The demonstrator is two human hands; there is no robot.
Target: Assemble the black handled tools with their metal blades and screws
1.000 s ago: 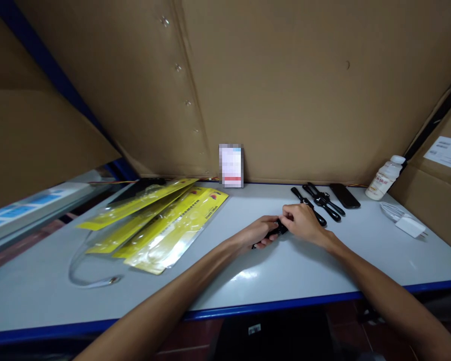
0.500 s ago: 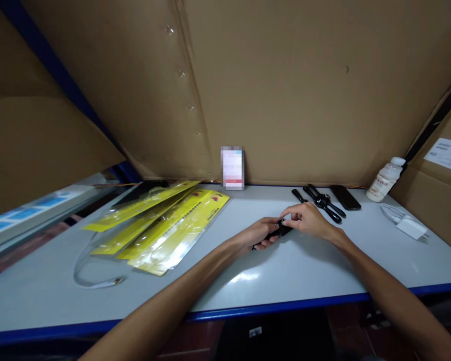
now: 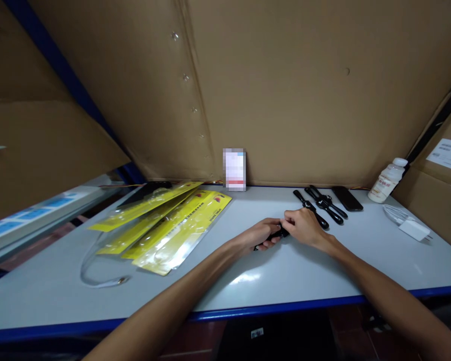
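Above the middle of the table, my left hand (image 3: 265,234) is closed around a black spokeshave (image 3: 284,231), mostly covered by my fingers. My right hand (image 3: 301,225) has its thumb and fingers pinched together at the tool's middle; the exact part between them is hidden. Just beyond my right hand lie two more black spokeshaves, a nearer one (image 3: 319,219) and a farther one (image 3: 335,215), each with two long handles.
Several yellow-backed clear plastic packages (image 3: 184,235) fan out on the left, beside a white cable (image 3: 83,265). A phone (image 3: 234,170) with a blurred screen leans on the cardboard wall. At right are a dark phone (image 3: 348,198), a bottle (image 3: 387,181) and a white charger (image 3: 415,229).
My right hand has curled its fingers in tighter over the spokeshave and shifted slightly left, uncovering more of the nearer spokeshave on the table. My left hand keeps its hold.
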